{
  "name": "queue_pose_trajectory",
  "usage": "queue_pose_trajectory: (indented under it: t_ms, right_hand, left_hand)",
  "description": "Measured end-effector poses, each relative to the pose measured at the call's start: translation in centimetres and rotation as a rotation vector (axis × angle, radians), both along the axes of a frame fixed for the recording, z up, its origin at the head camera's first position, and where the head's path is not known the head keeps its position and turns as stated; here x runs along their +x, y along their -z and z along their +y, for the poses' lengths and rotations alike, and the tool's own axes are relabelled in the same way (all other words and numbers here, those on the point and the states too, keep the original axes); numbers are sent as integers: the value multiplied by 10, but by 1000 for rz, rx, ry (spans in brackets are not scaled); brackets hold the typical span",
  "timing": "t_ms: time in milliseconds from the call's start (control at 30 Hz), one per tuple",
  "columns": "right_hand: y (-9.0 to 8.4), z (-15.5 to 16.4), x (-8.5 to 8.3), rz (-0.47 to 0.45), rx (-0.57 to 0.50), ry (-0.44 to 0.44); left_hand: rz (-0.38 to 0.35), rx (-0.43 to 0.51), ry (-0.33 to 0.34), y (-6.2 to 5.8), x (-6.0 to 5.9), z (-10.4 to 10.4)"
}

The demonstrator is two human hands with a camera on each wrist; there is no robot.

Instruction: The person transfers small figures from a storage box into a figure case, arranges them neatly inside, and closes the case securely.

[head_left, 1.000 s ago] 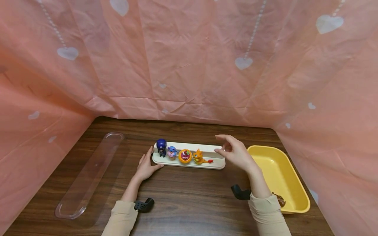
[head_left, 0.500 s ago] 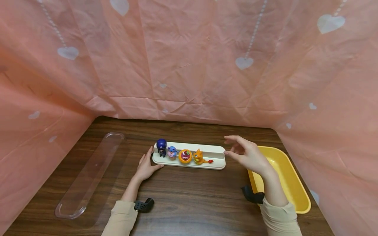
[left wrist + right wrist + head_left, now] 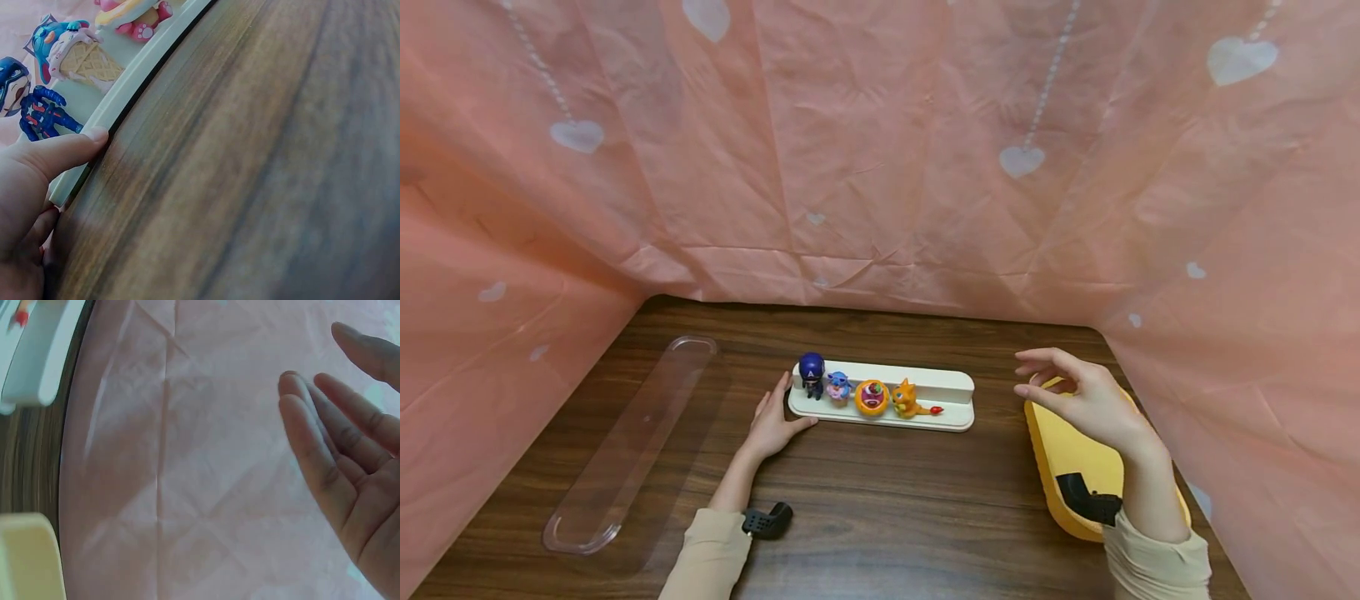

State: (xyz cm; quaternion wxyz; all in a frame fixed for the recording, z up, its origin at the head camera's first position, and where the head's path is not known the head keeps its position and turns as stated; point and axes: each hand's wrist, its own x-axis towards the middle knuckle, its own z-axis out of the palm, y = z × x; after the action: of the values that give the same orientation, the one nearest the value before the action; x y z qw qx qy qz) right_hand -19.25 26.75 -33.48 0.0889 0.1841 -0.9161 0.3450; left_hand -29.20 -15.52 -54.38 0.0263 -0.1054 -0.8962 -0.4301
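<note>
bare left fingers: my left hand (image 3: 772, 425) lies flat on the table with its fingers straight and relaxed, curled around nothing; in the left wrist view the thumb (image 3: 69, 150) presses its tip against the near edge of the white tray (image 3: 134, 84).
bare right fingers: my right hand (image 3: 1086, 400) hangs in the air over the far end of the yellow bin (image 3: 1060, 454), fingers loosely spread and slightly bent, holding nothing; in the right wrist view the fingers (image 3: 312, 444) show apart from each other with only pink cloth behind them.
white tray: the tray (image 3: 940, 392) lies crosswise in the middle of the wooden table (image 3: 880, 500); my left hand is at its left end, my right hand well clear of its right end.
figures on the tray: from left, a blue figure (image 3: 811, 373), a small blue-and-pink figure (image 3: 838, 387), an orange round toy (image 3: 871, 397) and an orange cat (image 3: 904, 400), standing in a row, close together.
tray edges: the right part of the tray is bare white.
open room: bare wood lies between tray and bin, and across the near table in front of both hands.
left side: a clear lid (image 3: 632, 442) lies well apart from my left hand.
surround: pink cloth (image 3: 880, 167) closes the back and both sides; the bin sits close to the right-hand drape.
</note>
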Motion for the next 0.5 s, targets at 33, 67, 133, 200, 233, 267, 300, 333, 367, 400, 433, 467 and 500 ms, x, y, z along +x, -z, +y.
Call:
queue_pose_trajectory:
  t_ms: [33,67,133,200,233,267,300,333,367,400,433,467,500]
  right_hand:
    - [-1,4,2,-9,14,14]
    - [-2,7,3,-19,29,25]
    - [-2,13,6,-43,56,34]
    - [-2,19,9,-64,79,37]
    - [-2,22,10,-77,86,37]
    - [-1,25,12,-91,95,35]
    - [-1,27,12,-101,102,28]
    - [0,30,13,-110,111,24]
    - [0,33,14,-118,117,22]
    - [1,36,14,-125,125,22]
    - [2,39,14,-131,131,20]
    - [4,42,14,-134,144,21]
    - [5,45,14,-139,157,26]
  left_hand:
    - [0,2,-2,1,0,0]
    - [2,8,-2,1,-1,0]
    - [16,24,0,2,0,0]
    - [38,46,6,2,1,0]
    - [60,46,11,2,2,1]
    - [72,53,16,2,3,1]
    - [78,56,16,2,4,1]
    - [82,59,18,1,4,1]
    - [74,59,17,1,5,2]
    - [68,52,16,1,4,2]
    - [57,45,12,1,4,2]
    - [31,47,9,1,2,1]
    - [17,35,6,1,1,1]
